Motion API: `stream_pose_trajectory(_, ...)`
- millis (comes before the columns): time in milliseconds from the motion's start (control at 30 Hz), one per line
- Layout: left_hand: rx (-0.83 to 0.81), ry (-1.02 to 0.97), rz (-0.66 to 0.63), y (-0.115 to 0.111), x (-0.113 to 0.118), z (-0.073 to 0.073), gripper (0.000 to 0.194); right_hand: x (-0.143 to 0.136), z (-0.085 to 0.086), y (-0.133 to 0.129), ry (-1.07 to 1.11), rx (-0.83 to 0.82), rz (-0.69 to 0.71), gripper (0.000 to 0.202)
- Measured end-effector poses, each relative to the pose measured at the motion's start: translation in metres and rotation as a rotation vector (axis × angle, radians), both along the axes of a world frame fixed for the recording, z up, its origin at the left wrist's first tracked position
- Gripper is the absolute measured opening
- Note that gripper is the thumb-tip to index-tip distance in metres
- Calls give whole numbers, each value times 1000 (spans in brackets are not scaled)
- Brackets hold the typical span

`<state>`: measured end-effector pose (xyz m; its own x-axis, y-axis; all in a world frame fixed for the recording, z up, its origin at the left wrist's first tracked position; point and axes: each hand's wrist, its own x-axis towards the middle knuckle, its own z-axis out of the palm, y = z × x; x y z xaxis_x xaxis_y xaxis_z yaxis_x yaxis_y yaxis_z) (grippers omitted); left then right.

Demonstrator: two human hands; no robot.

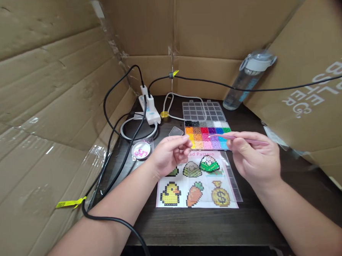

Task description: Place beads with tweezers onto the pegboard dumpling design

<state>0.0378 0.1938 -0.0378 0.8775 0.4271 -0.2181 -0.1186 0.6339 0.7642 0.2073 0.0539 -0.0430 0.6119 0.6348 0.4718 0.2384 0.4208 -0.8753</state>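
Observation:
My right hand (254, 158) pinches a pair of pink tweezers (257, 141), whose tips reach left over the bead box (207, 135) with its many coloured compartments. Curled, with thumb and forefinger together, my left hand (174, 152) hovers at the box's left front corner; whatever it may hold is hidden. Below both hands lies a bead pattern sheet (182, 202) showing a chick, a carrot and a money bag. A clear pegboard (234, 182) covers part of the sheet. On it sits a green, white and black bead piece (209, 163).
Left of my left hand is a white dish (141, 150) of pink and white beads. A power strip (151, 110) and looping black cables (104, 108) stand behind it; one cable crosses my left forearm. A water bottle (247, 78) leans at the back right. Cardboard walls (205, 23) enclose the table.

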Motion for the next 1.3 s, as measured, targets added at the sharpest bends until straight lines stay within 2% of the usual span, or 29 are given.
stream_pose_trajectory(100, 21, 4, 139, 6, 0, -2, 25, 20, -8, -12, -42, -47, -51, 9)
stream_pose_trajectory(200, 25, 2, 218, 10, 0, -4, 24, 35, -26, -28, -74, -210, -101, 11)
stream_pose_trajectory(300, 23, 7, 274, 12, 1, -4, 23, 41, -41, -37, -122, -380, -70, 11)
stream_pose_trajectory(367, 13, 26, 310, 12, 2, -1, 23, 42, -44, -39, -163, -450, -18, 10)
stream_pose_trajectory(533, 6, 69, 354, 14, 2, 3, 24, 41, -43, -33, -193, -506, 94, 9)
stream_pose_trajectory(800, -2, 94, 354, 13, 3, 2, 24, 43, -43, -32, -159, -517, 200, 7)
stream_pose_trajectory(1300, 11, 84, 338, 10, 4, 4, 25, 40, -40, -31, -176, -545, 186, 6)
